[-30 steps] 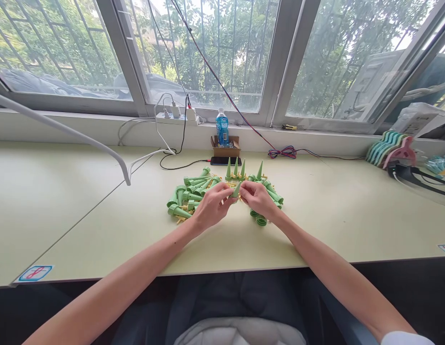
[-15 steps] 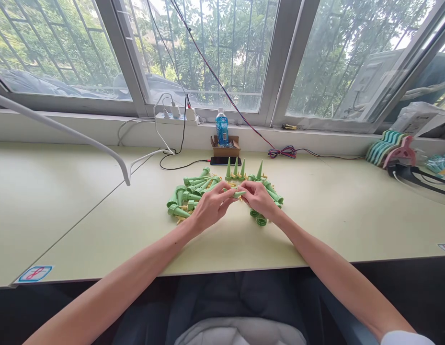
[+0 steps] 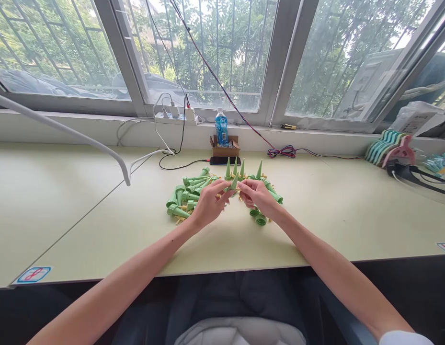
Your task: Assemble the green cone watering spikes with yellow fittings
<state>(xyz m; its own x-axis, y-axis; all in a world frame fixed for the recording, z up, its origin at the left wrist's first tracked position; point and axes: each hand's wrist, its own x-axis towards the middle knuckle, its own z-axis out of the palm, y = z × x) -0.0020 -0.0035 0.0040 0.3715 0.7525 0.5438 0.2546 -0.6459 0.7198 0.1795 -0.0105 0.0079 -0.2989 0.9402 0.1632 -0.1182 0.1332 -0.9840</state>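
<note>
My left hand (image 3: 207, 207) and my right hand (image 3: 257, 197) meet over the middle of a pale green table (image 3: 100, 225). Between their fingertips they pinch one green cone-shaped spike (image 3: 234, 182), tip tilted up. A small yellow piece shows at its base. A heap of the same green spikes (image 3: 188, 194) lies flat to the left of my hands. Several spikes (image 3: 236, 168) stand upright just behind my hands. More green spikes (image 3: 273, 194) and round green caps (image 3: 258, 219) lie under and beside my right hand.
A black phone (image 3: 224, 161), a small cardboard box (image 3: 224, 146) and a blue-labelled bottle (image 3: 221, 128) sit at the back by the window sill. Cables (image 3: 172, 158) trail from a power strip (image 3: 175, 115). A white bar (image 3: 64, 132) crosses the left. Stacked teal items (image 3: 382, 146) lie far right.
The spike between my fingers has turned from lying level to pointing up, and both hands have lifted slightly toward the standing spikes.
</note>
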